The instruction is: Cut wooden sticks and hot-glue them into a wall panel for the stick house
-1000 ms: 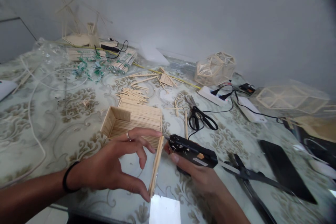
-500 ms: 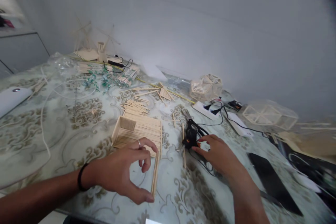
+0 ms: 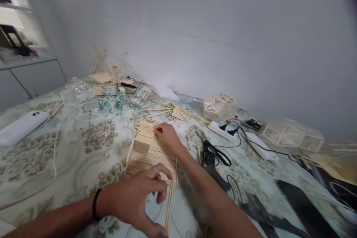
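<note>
My left hand [image 3: 139, 197] grips a narrow strip of wooden sticks [image 3: 169, 208] by its two ends, between thumb and fingers. Behind it lies a flat panel of wooden sticks [image 3: 160, 156] with a low upright box corner [image 3: 141, 147] on its left part. My right hand [image 3: 169, 135] reaches over the panel to the loose wooden sticks [image 3: 146, 127] at its far edge. Its fingers are curled together there; whether a stick is between them I cannot make out. Beside my right forearm lie a black glue gun [image 3: 213, 173] and black-handled scissors [image 3: 217, 152].
A white power strip [image 3: 221, 131] with black plugs stands on the right, near stick-built polyhedra [image 3: 219, 107]. A black phone-like slab [image 3: 304, 208] lies at the front right. Bundled sticks [image 3: 108, 90] are at the back left, with a white device [image 3: 23, 128] in front.
My right hand has left the glue gun and moved left and away to the loose sticks. My left hand still holds the strip. The view has tilted up slightly.
</note>
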A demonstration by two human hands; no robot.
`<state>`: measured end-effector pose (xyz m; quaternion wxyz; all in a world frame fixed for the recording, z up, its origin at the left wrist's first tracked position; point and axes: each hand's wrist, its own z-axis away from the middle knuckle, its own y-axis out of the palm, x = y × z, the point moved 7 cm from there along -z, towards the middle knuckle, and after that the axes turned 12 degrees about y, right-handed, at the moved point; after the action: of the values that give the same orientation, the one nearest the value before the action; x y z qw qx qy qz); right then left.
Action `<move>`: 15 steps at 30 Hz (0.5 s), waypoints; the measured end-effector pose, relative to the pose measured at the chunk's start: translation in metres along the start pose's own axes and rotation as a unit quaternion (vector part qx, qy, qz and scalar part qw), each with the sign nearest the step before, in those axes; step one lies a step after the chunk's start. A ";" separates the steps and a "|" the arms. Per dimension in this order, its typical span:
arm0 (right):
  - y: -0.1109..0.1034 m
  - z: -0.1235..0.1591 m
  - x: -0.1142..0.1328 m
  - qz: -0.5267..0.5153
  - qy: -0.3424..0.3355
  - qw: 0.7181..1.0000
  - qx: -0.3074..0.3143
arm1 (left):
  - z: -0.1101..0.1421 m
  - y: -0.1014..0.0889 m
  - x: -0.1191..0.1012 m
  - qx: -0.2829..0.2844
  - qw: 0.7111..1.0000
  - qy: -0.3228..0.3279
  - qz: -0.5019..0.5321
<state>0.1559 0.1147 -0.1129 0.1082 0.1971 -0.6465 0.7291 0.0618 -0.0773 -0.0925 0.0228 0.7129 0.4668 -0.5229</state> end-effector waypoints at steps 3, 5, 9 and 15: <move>-0.006 0.000 -0.002 -0.038 -0.002 0.999 -0.003 | -0.001 -0.003 -0.002 -0.002 1.000 -0.009 -0.018; -0.020 0.007 -0.009 -0.074 -0.001 0.997 -0.013 | -0.002 -0.008 -0.005 -0.016 0.999 -0.018 -0.033; -0.061 0.043 -0.038 -0.173 0.003 0.983 -0.054 | -0.006 -0.020 -0.012 -0.056 0.995 -0.044 -0.066; -0.079 0.134 -0.074 -0.326 -0.002 0.945 -0.030 | -0.006 -0.025 -0.015 -0.098 0.986 -0.042 -0.127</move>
<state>0.2743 0.0010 -0.0620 0.3443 0.3953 -0.5690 0.6336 0.0484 -0.0700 -0.0667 0.0452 0.6193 0.6011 -0.5031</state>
